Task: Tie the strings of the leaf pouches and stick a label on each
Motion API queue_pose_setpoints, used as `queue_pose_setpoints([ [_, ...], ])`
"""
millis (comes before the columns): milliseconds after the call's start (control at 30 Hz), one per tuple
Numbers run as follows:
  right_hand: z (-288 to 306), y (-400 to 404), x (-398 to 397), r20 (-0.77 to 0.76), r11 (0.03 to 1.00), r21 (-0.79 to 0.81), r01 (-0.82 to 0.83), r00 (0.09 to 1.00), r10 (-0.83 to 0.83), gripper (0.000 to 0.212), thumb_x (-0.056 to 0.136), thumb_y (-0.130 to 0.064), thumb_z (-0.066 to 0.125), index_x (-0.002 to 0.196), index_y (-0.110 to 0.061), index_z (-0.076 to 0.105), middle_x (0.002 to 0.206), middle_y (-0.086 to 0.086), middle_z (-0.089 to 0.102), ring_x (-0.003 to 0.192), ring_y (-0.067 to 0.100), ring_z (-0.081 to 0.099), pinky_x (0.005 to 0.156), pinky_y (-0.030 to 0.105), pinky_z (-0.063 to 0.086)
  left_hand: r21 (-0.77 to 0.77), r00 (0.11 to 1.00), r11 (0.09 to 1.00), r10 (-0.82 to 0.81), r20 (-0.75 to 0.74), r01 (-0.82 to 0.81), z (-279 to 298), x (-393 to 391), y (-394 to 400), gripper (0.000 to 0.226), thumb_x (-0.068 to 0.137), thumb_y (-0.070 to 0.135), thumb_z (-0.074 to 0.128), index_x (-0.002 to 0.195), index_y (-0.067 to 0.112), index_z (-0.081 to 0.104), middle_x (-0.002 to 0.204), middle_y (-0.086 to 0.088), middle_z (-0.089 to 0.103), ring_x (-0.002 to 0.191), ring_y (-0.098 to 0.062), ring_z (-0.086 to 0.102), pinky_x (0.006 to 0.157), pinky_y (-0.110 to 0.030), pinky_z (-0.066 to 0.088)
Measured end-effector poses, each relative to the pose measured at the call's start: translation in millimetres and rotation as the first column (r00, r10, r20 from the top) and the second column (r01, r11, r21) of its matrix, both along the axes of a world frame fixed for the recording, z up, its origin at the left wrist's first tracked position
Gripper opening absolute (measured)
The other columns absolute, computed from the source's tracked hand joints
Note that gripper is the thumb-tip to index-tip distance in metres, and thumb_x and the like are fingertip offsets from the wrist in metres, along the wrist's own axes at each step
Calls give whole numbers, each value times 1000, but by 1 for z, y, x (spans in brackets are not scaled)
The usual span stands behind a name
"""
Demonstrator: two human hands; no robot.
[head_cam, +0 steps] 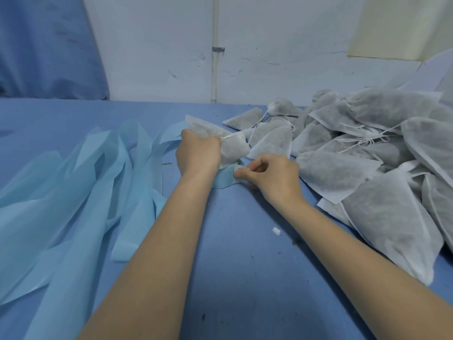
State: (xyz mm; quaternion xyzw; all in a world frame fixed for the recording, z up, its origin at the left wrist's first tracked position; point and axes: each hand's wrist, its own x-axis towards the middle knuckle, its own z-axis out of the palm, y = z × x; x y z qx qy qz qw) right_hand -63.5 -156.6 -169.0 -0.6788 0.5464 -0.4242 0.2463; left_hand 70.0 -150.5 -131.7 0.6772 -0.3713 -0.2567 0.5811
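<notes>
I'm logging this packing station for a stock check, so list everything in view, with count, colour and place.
White non-woven pouches filled with dark leaves: a large pile, too many to count, right side of the table.
Single white leaf pouch with a white drawstring: one, held above the table at centre.
Light blue strip label: one, under the held pouch.
Loose light blue fabric strips: many, left side.
Small white scrap: one, on the table near the right forearm.
Blue table cover: one, under everything.
White wall with a pipe: behind the table.
Left hand: grips the pouch.
Right hand: pinches the label's end.
</notes>
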Motion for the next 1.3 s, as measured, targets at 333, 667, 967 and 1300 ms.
queue_pose_setpoints([
  [333, 12, 30, 1, -129, 943, 185, -278, 944, 304, 22, 66, -41, 85, 66, -30, 66, 97, 2, 68, 95, 10, 61, 85, 26, 47, -19, 1000, 1000, -2, -11, 2, 2, 1, 2, 35, 86, 21, 60, 117, 10, 47, 105, -3, 50, 90, -21, 43, 73, -27, 34],
  [667, 75, 26, -36, -143, 958, -219, -185, 977, 156, 17, 69, -40, 82, 69, -39, 65, 135, -6, 50, 130, 11, 41, 109, 37, 34, -232, 896, 882, -437, -79, 410, 12, -9, 20, 33, 61, 15, 71, 92, 19, 63, 90, 6, 72, 85, -13, 67, 77, -31, 54],
  [967, 78, 25, -42, -162, 962, -221, -159, 979, 124, 19, 70, -31, 83, 74, -25, 65, 101, -9, 59, 104, 8, 55, 90, 23, 41, -280, 762, 751, -641, -93, 598, 16, -17, 26, 32, 77, -5, 61, 97, 19, 65, 94, 2, 74, 87, -14, 69, 74, -27, 54],
  [1300, 71, 21, -47, 210, 967, -111, -230, 946, 249, 21, 75, -18, 80, 89, -25, 66, 81, -9, 72, 77, 5, 67, 71, 21, 52, -257, 786, 756, -619, 18, 601, 16, -23, 31, 53, 57, -3, 81, 103, 16, 62, 96, -2, 72, 89, -18, 69, 82, -38, 57],
])
